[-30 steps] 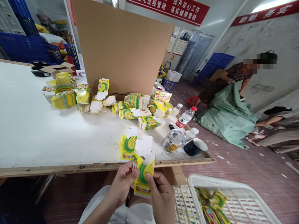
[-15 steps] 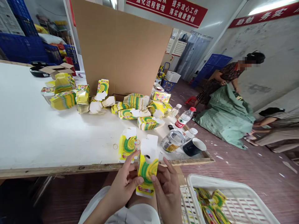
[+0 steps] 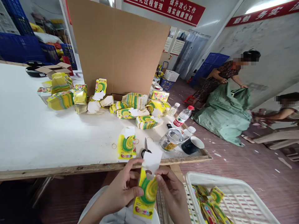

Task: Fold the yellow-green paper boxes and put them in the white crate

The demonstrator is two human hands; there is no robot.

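Over my lap, a yellow and green printed carton (image 3: 148,191) is held between both hands, its white top flap (image 3: 153,159) standing up. My left hand (image 3: 127,185) grips its left edge, thumb across the front. At the upper right corner, my right hand (image 3: 171,193) pinches the carton near the base of the flap. Just beyond, a flat carton stack (image 3: 126,144) lies at the table's front edge with a white flap raised. A pair of scissors (image 3: 145,151) lies beside it, partly hidden by the held carton's flap. Thin rubber bands (image 3: 114,146) lie nearby.
Bundles of flat cartons (image 3: 134,101) line the table (image 3: 35,133) before a tall cardboard sheet (image 3: 116,46). A red-capped bottle (image 3: 183,117), clear jar (image 3: 171,140) and dark mug (image 3: 192,145) stand at right. A white basket (image 3: 247,183) holds several cartons. Two people work beside a green sack (image 3: 224,115).
The held carton has moved lower and tilted, and my right hand has shifted from its lower front to its upper right corner. The scissors have come into view.
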